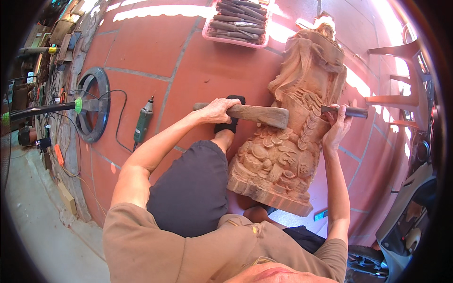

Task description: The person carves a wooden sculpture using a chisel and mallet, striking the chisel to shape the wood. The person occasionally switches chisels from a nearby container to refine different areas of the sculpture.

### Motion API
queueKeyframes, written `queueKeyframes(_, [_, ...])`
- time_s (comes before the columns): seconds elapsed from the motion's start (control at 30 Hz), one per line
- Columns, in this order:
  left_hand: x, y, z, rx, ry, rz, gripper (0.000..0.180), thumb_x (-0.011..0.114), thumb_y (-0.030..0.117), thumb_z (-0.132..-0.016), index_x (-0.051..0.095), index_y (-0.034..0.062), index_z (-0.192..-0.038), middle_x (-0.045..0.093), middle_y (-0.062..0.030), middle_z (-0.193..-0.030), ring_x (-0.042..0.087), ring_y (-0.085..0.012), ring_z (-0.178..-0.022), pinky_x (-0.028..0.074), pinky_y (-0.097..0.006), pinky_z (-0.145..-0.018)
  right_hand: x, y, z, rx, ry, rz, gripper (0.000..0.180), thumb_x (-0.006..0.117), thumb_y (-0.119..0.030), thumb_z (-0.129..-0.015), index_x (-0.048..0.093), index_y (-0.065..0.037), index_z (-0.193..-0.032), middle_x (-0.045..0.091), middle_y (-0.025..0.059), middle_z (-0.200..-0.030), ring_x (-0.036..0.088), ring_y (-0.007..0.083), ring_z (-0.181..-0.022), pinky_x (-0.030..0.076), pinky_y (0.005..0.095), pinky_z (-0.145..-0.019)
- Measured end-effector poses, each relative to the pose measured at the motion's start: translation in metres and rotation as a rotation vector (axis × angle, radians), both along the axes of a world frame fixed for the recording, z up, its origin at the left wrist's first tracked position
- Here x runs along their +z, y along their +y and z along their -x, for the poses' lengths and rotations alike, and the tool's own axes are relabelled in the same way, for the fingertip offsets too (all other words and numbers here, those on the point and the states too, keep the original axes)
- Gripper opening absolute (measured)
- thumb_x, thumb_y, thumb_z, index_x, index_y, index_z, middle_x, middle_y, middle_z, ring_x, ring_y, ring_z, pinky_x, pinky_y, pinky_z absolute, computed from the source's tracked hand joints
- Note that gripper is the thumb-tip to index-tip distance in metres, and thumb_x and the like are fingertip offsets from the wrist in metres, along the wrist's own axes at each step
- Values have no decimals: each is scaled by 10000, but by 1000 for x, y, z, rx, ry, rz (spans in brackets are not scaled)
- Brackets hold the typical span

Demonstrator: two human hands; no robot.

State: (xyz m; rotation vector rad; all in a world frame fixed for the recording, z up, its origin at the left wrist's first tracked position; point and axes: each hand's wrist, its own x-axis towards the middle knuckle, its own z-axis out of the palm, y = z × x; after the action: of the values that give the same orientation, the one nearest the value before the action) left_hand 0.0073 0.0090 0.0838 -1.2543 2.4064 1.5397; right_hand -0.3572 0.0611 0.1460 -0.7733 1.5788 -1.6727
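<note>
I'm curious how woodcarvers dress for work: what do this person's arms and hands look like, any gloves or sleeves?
Both are bare: no gloves, watch or rings visible on the left hand or right hand. The forearms are uncovered; only the short sleeves of a plain tan-brown T-shirt cover the upper arms near the shoulders.

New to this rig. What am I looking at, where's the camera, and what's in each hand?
There is no machine here: a person works with two bare hands. The single picture comes from a wide fisheye camera worn on the person's head, looking down, so straight edges bend near the rim and the forearms come in from below.

The left hand grips a flat wooden mallet. The right hand holds a dark chisel against a large carved wooden statue, which lies tilted on the red tiled floor by the person's legs.

Also on the floor: a pink tray of more chisels at the top, a green power tool with its cord, and a round fan base to the left.
</note>
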Motion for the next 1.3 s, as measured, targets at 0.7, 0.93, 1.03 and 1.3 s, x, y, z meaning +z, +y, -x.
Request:
queueKeyframes(0.7, [-30, -161, -8, 347, -335, 752, 541, 673, 133, -788, 535, 48, -1303, 521, -145, -1325, 485, -374, -1244, 423, -522, -1023, 5, -3, -14, -37, 109, 11, 596, 554, -290, -1022, 286, -69, -1506, 597, 58, -918, 620, 119, -787, 560, 264, -689])
queueKeyframes(0.93, [-45, -175, -13, 208, -339, 848, 492, 621, 10, -771, 545, 44, -1256, 549, -127, -1278, 491, -351, -1241, 447, -518, -986, 3, -3, -13, -45, 115, -2, 604, 550, -297, -1022, 285, -69, -1514, 592, 53, -906, 617, 116, -786, 560, 265, -677])
queueKeyframes(1.03, [-45, -170, -11, 210, -351, 867, 496, 599, -31, -758, 537, 35, -1245, 555, -135, -1226, 509, -349, -1204, 486, -494, -940, 1, -3, -9, -41, 125, 8, 603, 550, -301, -1022, 288, -72, -1514, 592, 54, -903, 619, 120, -790, 562, 273, -667])
queueKeyframes(1.3, [-38, -105, -33, 189, -288, 900, 439, 585, -38, -752, 551, 13, -1187, 566, -161, -1119, 531, -358, -1102, 512, -475, -882, 5, -2, -12, -27, 123, -6, 590, 533, -284, -1031, 276, -68, -1517, 598, 64, -932, 625, 132, -815, 563, 276, -715])
